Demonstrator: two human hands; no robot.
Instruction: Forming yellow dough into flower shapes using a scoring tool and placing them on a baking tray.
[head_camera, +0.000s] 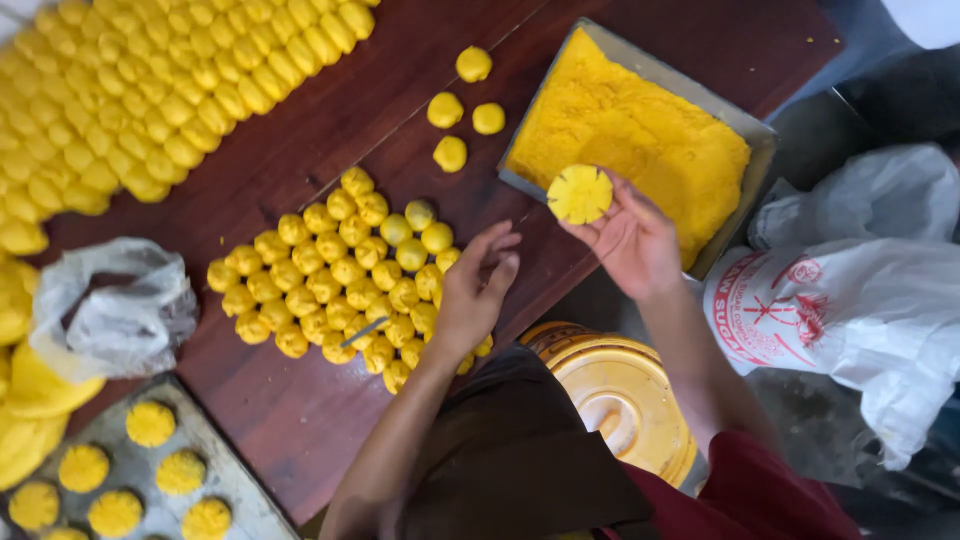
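- Right hand (632, 243) raised over the near edge of the metal tray of yellow dough (640, 130), pinching a flattened, notched yellow dough disc (579, 193) by its rim between thumb and fingertips.
- Left hand (474, 292) loose and empty, fingers half-curled, hovering over the near edge of the cluster of small shaped yellow pieces (340, 280) on the dark red wooden table (300, 420).
- Disc judged light, soft and crumbly; cut edge likely to break under a squeeze. Best supported flat from beneath or held lightly at the rim, as now.
- Three or four loose dough balls (455, 110) between cluster and tray, apart from each other.
- Long rows of yellow pieces (150, 90) at far left, packed touching.
- Grey baking sheet (235, 490) at lower left with ruffled round pieces well spaced.
- Crumpled clear plastic bag (110, 310) left of the cluster.
- White plastic sack with red circular print (830, 320) right of the tray, on the floor side; another whitish bag (860, 195) above it.
- Yellow plastic bucket lid (620, 395) below the table edge, between the arms.
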